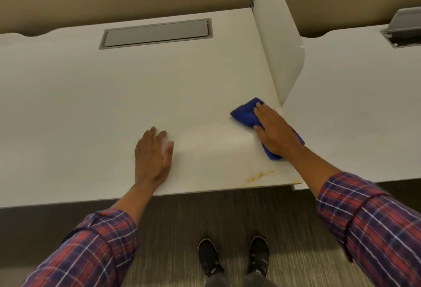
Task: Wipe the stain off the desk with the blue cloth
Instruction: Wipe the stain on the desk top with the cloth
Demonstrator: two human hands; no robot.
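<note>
The white desk fills the middle of the head view. An orange-brown stain lies near the desk's front right corner. A faint wet patch spreads above it. My right hand presses flat on the blue cloth at the desk's right edge, above the stain and apart from it. The cloth shows ahead of the fingers and behind the wrist. My left hand rests flat on the desk with fingers spread, holding nothing.
A white divider panel stands upright along the desk's right side. A grey cable hatch is set in the desk's back. A second desk lies to the right with an open grey hatch. Carpet and my shoes are below.
</note>
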